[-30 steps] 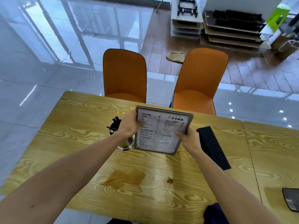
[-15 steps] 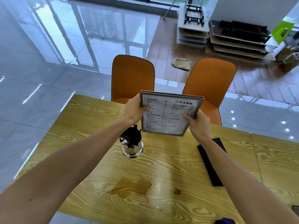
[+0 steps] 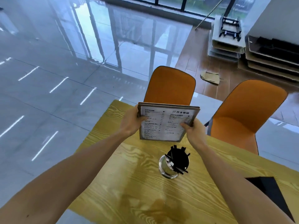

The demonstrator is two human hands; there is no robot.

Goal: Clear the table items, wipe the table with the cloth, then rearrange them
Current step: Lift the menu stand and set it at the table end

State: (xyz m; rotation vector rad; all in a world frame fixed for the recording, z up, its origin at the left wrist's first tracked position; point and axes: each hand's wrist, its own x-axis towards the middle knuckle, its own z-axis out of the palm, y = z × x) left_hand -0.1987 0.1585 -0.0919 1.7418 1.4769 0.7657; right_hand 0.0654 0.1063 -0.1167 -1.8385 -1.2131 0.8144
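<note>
We've got both hands gripping the menu (image 3: 166, 122), left hand (image 3: 130, 122), right hand (image 3: 193, 131); carry it level, clear of the cutlery holder (image 3: 174, 164).

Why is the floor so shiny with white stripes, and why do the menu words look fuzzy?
In the head view, the glossy floor mirrors the window frames and ceiling lights as bright streaks; the menu, gripped by the left hand and right hand, has small print blurred beyond reading; the wide lens bends the table edges and stretches the forearms.
</note>
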